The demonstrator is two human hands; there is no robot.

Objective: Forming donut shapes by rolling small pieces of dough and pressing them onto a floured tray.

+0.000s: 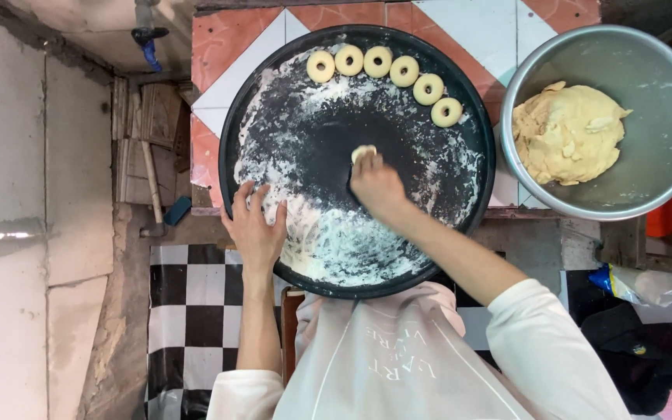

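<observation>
A large round black tray (pixel 274 109), dusted with white flour, lies in front of me. Several ring-shaped dough pieces (pixel 404 71) sit in an arc along its far rim. My right hand (pixel 376 185) is near the tray's middle, fingers closed on a small piece of dough (pixel 363 152) that it presses against the tray. My left hand (pixel 255 227) rests flat, fingers spread, on the tray's near left edge and holds nothing.
A metal bowl (pixel 663 132) holding a big lump of yellow dough (pixel 566 132) stands to the right of the tray. Red and white tiles lie under both. A checkered floor (pixel 188 311) shows below, wooden pieces at the left, dark cloth at the bottom right.
</observation>
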